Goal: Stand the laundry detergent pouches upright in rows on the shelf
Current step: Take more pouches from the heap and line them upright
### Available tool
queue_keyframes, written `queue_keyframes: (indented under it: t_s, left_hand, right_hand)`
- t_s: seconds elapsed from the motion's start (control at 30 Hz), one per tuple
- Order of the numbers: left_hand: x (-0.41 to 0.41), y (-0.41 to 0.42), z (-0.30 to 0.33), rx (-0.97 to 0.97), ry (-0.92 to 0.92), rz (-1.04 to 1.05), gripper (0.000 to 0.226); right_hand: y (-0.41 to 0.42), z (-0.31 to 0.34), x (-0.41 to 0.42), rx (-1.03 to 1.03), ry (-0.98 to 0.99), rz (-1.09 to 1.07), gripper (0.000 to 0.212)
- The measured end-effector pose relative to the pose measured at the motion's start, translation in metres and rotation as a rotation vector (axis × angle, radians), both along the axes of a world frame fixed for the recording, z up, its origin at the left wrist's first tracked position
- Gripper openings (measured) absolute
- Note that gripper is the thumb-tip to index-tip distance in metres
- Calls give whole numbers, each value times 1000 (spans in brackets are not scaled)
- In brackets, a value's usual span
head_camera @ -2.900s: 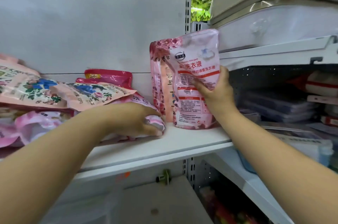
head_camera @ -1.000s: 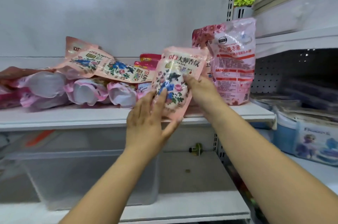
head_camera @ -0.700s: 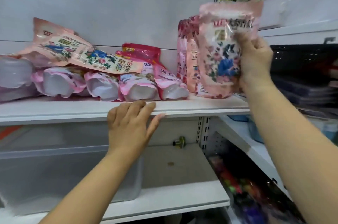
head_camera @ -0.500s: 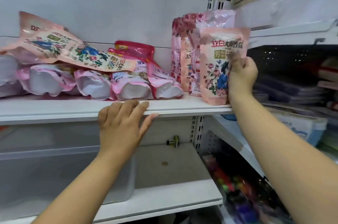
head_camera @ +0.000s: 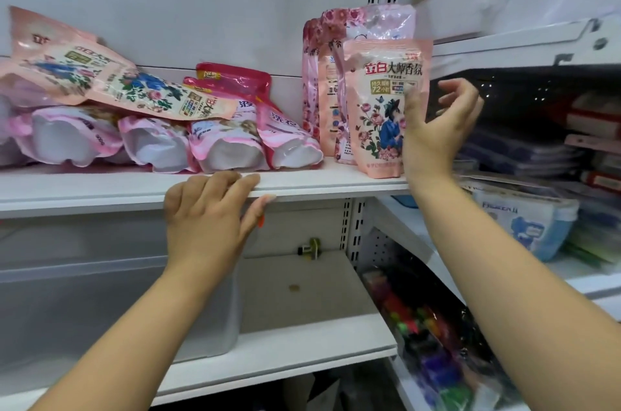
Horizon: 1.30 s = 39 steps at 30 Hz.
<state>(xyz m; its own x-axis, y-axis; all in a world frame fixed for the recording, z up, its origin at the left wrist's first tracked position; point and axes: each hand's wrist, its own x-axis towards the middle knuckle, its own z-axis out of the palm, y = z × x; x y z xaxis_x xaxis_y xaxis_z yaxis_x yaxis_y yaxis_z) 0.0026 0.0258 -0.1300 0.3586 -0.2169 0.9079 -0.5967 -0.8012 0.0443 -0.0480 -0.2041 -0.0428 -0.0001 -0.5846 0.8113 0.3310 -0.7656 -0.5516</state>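
Pouch (head_camera: 383, 108) upright w/ pink floral front, right hand (head_camera: 433, 128) grip apart, left hand (head_camera: 208, 209) flat on shelf (head_camera: 100, 189) edge

Left hand (head_camera: 208, 209) flat, fingers straight; right hand (head_camera: 437, 128) raised, loosely curled.

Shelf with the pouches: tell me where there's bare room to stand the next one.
A bare strip of shelf runs along the front edge, widest between the lying pouches and the upright floral pouch. The left hand rests on that edge. Behind, the lying pile crowds the left and middle; the standing pouches fill the right end.
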Motion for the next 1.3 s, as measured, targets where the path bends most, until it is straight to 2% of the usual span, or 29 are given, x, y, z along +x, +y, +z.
queue_keyframes:
  t_s: [0.07,0.13,0.17,0.23,0.3,0.4,0.47,0.53,0.6,0.7,0.87,0.93,1.03,1.13,1.23,1.3]
  left_hand:
    - [-3,1,1,23,42,10,46]
    - [-7,3,6,67,91,5,48]
    - [-10,5,12,85,137,-15,52]
    - [-12,14,35,83,284,-110,68]
    - [-9,24,61,16,356,-207,82]
    - [7,33,98,51,294,-159,74]
    - [23,34,112,158,301,-157,72]
    - [40,33,113,372,427,-101,91]
    - [50,33,106,509,548,-33,91]
    - [58,38,100,496,590,-55,80]
    - [68,57,100,465,606,-57,107]
    - [71,60,98,458,610,-53,113]
    - [74,65,96,448,599,-44,109]
    - [76,72,95,446,600,-46,95]
    - [76,81,95,433,601,-53,77]
    - [77,87,94,414,589,-37,76]
  right_hand:
    - [24,5,-7,-132,-42,68,52]
    - [48,9,-8,-297,-21,139,41]
    - [58,11,-5,-375,53,178,38]
    - [72,17,10,-457,357,246,36]
    - [80,25,28,-340,729,336,46]
    - [88,35,47,-42,1170,515,66]
    - [87,37,56,-4,1265,574,64]
    - [85,37,62,-36,1331,575,60]
    - [85,34,66,-56,1341,558,54]
    - [88,28,75,4,1235,606,44]
    - [100,37,85,-119,1215,632,11]
    - [102,40,88,-110,1175,649,10]
    - [106,38,94,-101,1128,698,5]
    - [108,34,105,-73,1077,762,20]
    - [113,33,117,-80,1074,843,19]
    - [119,34,124,-104,1061,892,16]
